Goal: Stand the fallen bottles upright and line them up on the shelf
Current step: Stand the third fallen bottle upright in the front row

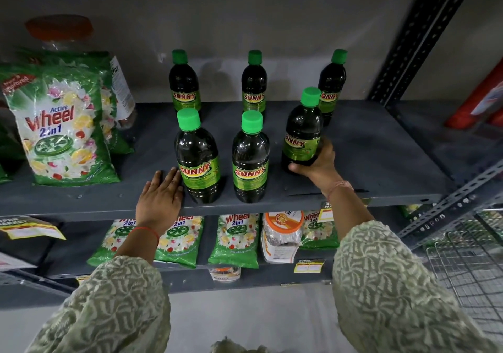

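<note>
Across the middle of the frame runs the grey shelf (pixel 367 145), and it's carrying six dark bottles with green caps. At left of frame stands the big detergent packet (pixel 65 132), with a clear orange-lidded jar (pixel 61 32) behind it, upper left. Three bottles line the back: back left bottle (pixel 184 83), back middle bottle (pixel 254 83), back right bottle (pixel 332 80), all upright. Up front, the front left bottle (pixel 198 156) and front middle bottle (pixel 250 159) stand straight near the shelf edge. Right of centre, the front right bottle (pixel 302 132) is tilted a touch and sits further back than its two neighbours. The right hand (pixel 318 166) is wrapped around its base, thumb across the bottom. The left hand (pixel 160 194) lies flat and relaxed on the shelf edge, fingers just beside the front left bottle, gripping nothing.
</note>
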Available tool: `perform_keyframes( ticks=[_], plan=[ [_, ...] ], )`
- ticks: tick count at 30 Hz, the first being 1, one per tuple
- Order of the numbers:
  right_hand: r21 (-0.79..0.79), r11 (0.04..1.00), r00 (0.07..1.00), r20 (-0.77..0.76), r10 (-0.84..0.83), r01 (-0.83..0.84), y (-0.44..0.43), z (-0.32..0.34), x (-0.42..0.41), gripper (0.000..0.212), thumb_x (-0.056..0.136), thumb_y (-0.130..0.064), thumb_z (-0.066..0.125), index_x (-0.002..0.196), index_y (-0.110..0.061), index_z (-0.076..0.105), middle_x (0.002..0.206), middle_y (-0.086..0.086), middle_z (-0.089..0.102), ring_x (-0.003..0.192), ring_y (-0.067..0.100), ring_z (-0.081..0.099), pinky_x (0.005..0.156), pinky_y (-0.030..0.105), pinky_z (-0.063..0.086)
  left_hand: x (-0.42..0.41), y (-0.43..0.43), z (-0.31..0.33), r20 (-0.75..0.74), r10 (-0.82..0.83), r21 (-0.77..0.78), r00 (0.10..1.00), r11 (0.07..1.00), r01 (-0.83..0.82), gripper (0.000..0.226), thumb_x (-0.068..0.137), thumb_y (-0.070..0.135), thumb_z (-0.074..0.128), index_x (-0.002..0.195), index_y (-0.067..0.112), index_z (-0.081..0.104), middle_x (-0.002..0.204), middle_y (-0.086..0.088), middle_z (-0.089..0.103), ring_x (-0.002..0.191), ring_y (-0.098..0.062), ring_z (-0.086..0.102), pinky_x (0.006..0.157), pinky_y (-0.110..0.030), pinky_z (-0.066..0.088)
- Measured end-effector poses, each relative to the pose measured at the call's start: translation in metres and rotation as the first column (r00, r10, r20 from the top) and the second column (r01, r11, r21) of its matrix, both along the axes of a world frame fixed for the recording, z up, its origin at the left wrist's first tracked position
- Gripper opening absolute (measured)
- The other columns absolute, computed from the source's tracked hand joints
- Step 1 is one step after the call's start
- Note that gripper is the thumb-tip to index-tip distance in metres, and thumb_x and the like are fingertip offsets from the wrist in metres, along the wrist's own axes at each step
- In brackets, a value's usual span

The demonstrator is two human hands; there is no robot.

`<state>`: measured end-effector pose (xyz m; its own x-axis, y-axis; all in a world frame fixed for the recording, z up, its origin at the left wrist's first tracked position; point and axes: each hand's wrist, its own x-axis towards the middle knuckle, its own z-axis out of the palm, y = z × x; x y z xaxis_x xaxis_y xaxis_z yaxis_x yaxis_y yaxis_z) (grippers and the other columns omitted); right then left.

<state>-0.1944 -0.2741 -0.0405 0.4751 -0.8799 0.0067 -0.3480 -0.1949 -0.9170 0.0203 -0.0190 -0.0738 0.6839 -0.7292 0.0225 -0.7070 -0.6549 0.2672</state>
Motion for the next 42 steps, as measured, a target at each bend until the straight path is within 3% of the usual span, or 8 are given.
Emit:
perform_keyframes(
  ticks=[4,7,11,14,21,27,37,42],
  plan=[
    [0.013,0.996,0.990,0.106,-0.089,0.088,0.009,-0.001,0.000,0.061,0.056,-0.009,0.084,0.102,-0.012,0.043,0.106,0.009,0.057,0.102,0.022,0.055,0.084,0.030,0.043,-0.001,-0.001,0.002,-0.011,0.010,-0.013,1.000,1.000,-0.010,0.047,0.096,0.027,0.026,0.142,0.018,0.020,0.155,-0.001,0.017,0.145,-0.024,0.008,0.118,-0.039,0.009],
    [-0.012,1.000,0.998,0.061,-0.015,0.015,0.007,-0.003,-0.008,0.049,0.066,-0.007,0.077,0.107,-0.006,0.050,0.113,0.013,0.061,0.103,0.022,0.055,0.087,0.029,0.042,-0.001,0.000,0.002,-0.002,0.013,-0.023,1.000,1.000,-0.013,0.047,0.096,0.026,0.027,0.142,0.018,0.021,0.155,-0.001,0.018,0.145,-0.024,0.009,0.119,-0.040,0.010],
    [-0.001,0.996,0.995,0.029,0.094,-0.095,0.005,-0.002,-0.009,0.073,0.067,-0.006,0.076,0.129,-0.009,0.037,0.122,0.004,0.052,0.116,0.017,0.046,0.100,0.030,0.036,-0.002,0.000,0.001,0.003,0.008,-0.012,1.000,1.000,-0.008,0.047,0.096,0.026,0.027,0.142,0.017,0.020,0.155,-0.002,0.018,0.145,-0.024,0.009,0.118,-0.039,0.010],
    [0.006,1.000,0.997,0.073,0.009,-0.010,0.010,-0.002,-0.002,0.091,0.055,-0.008,0.084,0.129,-0.008,0.031,0.127,0.009,0.050,0.118,0.022,0.047,0.101,0.035,0.038,0.000,-0.001,0.001,-0.001,0.000,0.022,1.000,1.000,0.000,0.048,0.096,0.027,0.025,0.143,0.018,0.016,0.156,0.000,0.014,0.145,-0.024,0.006,0.119,-0.039,0.008],
    [-0.041,0.999,1.000,-0.006,0.020,-0.021,0.029,0.000,-0.012,0.059,0.070,-0.011,0.075,0.120,-0.007,0.044,0.122,0.013,0.058,0.113,0.026,0.053,0.087,0.025,0.037,0.000,0.000,0.003,-0.008,-0.014,0.058,1.000,0.998,0.014,0.050,0.096,0.029,0.022,0.144,0.020,0.011,0.157,0.001,0.010,0.145,-0.024,0.003,0.119,-0.039,0.007],
    [-0.106,0.990,0.996,-0.023,0.087,-0.089,0.050,-0.007,-0.041,0.064,0.071,-0.013,0.074,0.126,-0.010,0.042,0.122,0.009,0.058,0.105,0.012,0.048,0.089,0.023,0.036,0.000,-0.001,0.004,-0.039,-0.008,0.034,0.999,0.999,0.009,0.049,0.096,0.029,0.023,0.144,0.019,0.012,0.157,0.000,0.010,0.145,-0.025,0.005,0.119,-0.040,0.007],
    [-0.083,0.992,0.994,-0.054,0.093,-0.097,0.053,-0.007,-0.045,0.059,0.073,-0.013,0.072,0.124,-0.009,0.042,0.123,0.010,0.057,0.107,0.015,0.050,0.091,0.026,0.038,0.000,-0.001,0.002,-0.044,0.003,0.020,0.999,1.000,-0.002,0.049,0.096,0.029,0.023,0.143,0.018,0.014,0.157,0.000,0.011,0.145,-0.025,0.005,0.119,-0.040,0.008],
    [-0.053,0.993,0.993,-0.058,0.106,-0.109,0.049,-0.010,-0.045,0.065,0.070,-0.017,0.075,0.125,-0.013,0.042,0.124,0.008,0.057,0.116,0.023,0.052,0.100,0.038,0.042,0.001,-0.001,-0.002,0.000,-0.003,-0.017,1.000,1.000,0.003,0.048,0.096,0.028,0.025,0.143,0.017,0.018,0.156,-0.002,0.015,0.144,-0.027,0.009,0.118,-0.041,0.010]
  ],
)
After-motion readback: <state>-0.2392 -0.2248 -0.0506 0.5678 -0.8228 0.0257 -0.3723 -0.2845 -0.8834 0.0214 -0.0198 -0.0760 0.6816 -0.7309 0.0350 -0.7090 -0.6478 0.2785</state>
